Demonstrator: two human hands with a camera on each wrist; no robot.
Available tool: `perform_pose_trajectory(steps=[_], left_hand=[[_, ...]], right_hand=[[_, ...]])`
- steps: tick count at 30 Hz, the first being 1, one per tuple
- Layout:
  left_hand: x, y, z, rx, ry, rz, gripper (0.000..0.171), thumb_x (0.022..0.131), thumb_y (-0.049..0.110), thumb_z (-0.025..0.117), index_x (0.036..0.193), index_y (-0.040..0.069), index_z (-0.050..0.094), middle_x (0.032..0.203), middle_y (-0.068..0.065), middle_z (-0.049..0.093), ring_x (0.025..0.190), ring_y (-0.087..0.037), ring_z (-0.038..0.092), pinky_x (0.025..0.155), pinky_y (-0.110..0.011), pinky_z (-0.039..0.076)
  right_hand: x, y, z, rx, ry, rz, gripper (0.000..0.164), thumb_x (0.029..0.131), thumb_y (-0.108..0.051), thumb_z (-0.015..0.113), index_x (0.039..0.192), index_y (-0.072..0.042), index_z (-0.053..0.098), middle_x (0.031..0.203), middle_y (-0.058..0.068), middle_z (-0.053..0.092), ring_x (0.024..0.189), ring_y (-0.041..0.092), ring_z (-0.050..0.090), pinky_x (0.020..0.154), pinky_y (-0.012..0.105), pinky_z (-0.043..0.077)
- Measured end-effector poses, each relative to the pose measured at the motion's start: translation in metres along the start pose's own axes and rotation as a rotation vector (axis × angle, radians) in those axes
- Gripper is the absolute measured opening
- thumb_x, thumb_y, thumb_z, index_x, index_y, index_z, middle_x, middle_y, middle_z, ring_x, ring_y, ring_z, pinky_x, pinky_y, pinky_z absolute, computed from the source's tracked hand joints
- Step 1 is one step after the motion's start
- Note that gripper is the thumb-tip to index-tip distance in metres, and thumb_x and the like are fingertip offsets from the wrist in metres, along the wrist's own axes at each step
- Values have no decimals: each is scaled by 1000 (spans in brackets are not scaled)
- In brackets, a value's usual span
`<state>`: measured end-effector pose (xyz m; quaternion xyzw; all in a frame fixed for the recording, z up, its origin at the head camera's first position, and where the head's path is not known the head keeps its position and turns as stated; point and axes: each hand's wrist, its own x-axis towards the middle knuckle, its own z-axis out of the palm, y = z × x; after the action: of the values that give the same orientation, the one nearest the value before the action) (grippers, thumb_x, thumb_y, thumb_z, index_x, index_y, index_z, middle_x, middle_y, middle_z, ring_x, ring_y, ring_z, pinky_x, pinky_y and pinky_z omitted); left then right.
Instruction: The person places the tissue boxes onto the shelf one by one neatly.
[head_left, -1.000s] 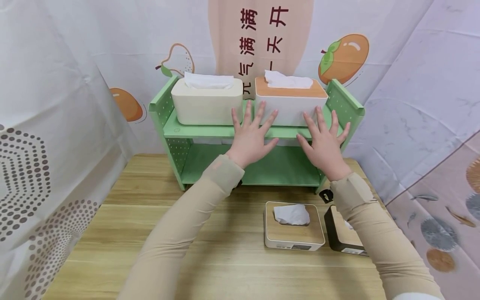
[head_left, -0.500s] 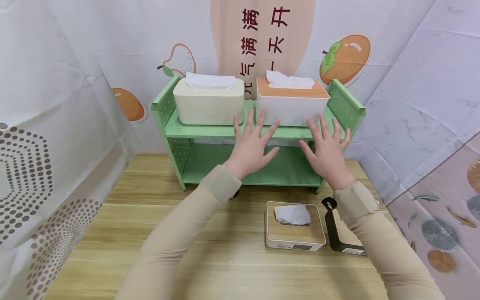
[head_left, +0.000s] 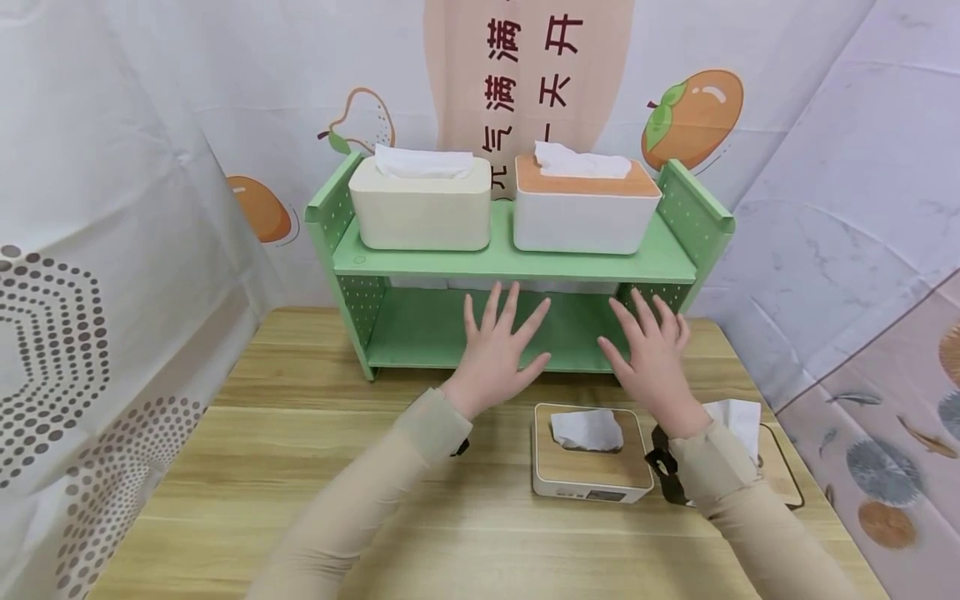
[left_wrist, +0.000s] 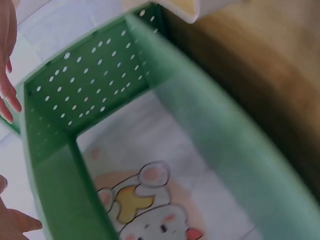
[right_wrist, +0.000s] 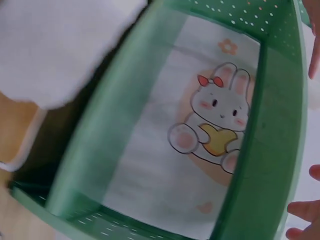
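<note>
My left hand (head_left: 492, 354) hovers in front of the lower tier of a green two-tier shelf (head_left: 450, 265), fingers spread and holding nothing. To its right, my right hand (head_left: 654, 367) is also held out with fingers extended and nothing in it. On the shelf's upper tier stand a cream tissue box (head_left: 420, 218) at left and a white tissue box (head_left: 581, 227) with a wooden lid at right. Each has a white tissue sticking out. Both hands are apart from these boxes. In the wrist views, the shelf's perforated side (left_wrist: 95, 75) and fingers at the frame edges show.
A low white tissue box (head_left: 551, 471) with a wooden lid lies on the wooden table (head_left: 300, 433), between the forearms. Beside it, a dark tissue box with a wooden lid (head_left: 776, 475) is partly covered by my right forearm. Printed curtains (head_left: 247, 100) hang behind and at the sides.
Both hands have drawn back and down from the front of the upper-tier boxes to before the lower tier. The boxes keep their places on the shelf.
</note>
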<state>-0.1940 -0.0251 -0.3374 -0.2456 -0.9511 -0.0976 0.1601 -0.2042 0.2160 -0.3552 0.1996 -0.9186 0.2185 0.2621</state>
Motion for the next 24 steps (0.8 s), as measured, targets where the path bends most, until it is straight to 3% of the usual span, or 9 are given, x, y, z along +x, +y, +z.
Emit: perform_pose_trajectory(steps=[9, 17, 24], left_hand=[[-28, 3, 34, -77, -34, -48, 69, 95, 51, 45, 153, 26, 18, 157, -22, 13, 145, -42, 3, 107, -70, 2], [-47, 6, 50, -191, -82, -87, 68, 96, 50, 45, 153, 24, 17, 157, -23, 11, 145, -41, 1, 108, -68, -2], [-57, 10, 60, -241, -86, -92, 66, 96, 43, 49, 152, 21, 22, 155, -25, 13, 144, -44, 5, 108, -68, 0]], right_hand=[[-40, 2, 16, 59, -83, 60, 52, 96, -31, 54, 138, -3, 43, 146, 30, 30, 132, 50, 20, 100, 66, 10], [-69, 6, 23, 58, -119, 110, 52, 94, -24, 58, 139, -3, 43, 147, 29, 30, 131, 48, 23, 99, 66, 13], [-91, 9, 31, 82, -93, 128, 50, 94, -25, 57, 136, -1, 45, 145, 31, 29, 128, 52, 26, 96, 68, 16]])
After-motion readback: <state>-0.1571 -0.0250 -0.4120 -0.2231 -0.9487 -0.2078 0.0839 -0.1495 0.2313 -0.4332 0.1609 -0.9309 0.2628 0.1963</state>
